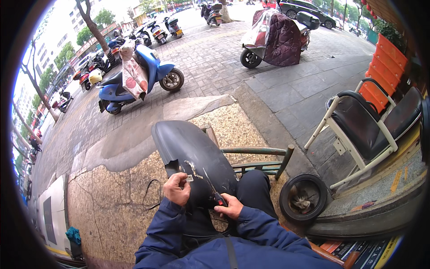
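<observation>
I see left hand (178,189) pinching small whitish piece (190,178), right hand (231,206) gripping thin red-and-black-handled metal tool (218,197). Smooth black curved panel (192,141) ahead of fingers, jagged edge (169,162) beside left fingertips. Open room leftward over speckled tan floor (112,193). Print on dark sheet (369,254), right of fingers.

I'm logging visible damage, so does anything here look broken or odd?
Yes: the black curved panel in front of the person has a jagged notch at its lower left, by the left hand, and ragged pale marks nearby. Both interrupt its mostly smooth surface.
</observation>
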`<state>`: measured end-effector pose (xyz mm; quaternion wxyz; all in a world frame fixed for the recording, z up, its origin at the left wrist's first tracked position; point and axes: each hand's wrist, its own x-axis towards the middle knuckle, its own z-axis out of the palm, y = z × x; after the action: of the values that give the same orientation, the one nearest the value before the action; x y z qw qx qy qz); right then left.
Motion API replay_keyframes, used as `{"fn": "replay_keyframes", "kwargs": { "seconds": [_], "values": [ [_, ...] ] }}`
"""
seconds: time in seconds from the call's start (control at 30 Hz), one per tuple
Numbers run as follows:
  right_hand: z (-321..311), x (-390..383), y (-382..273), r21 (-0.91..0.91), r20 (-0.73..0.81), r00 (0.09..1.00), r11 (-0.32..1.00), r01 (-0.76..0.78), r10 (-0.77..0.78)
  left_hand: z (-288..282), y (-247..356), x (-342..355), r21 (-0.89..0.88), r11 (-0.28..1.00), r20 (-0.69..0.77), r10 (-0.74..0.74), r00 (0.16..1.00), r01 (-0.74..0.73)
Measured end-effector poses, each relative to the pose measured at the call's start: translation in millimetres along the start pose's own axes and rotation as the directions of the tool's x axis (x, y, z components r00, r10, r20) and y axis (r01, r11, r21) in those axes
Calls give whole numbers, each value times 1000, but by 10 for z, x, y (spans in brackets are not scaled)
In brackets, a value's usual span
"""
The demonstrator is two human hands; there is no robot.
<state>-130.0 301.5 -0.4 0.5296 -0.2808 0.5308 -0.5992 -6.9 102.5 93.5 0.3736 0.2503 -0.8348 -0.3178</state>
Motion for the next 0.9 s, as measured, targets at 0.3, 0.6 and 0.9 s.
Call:
{"fn": "replay_keyframes", "kwargs": {
  "seconds": [0.3,0.6,0.9],
  "values": [
    [4,21,29,56,10,1000,998,-24,23,33,-33,22,33,999,-11,-4,1000,4],
    [-17,37,104,43,16,1000,999,-16,15,42,-117,11,112,994,-20,-1,1000,3],
    [-5,44,108,79,24,999,996,33,-35,60,-177,3,183,981,-43,70,997,-61]
  ]
}}
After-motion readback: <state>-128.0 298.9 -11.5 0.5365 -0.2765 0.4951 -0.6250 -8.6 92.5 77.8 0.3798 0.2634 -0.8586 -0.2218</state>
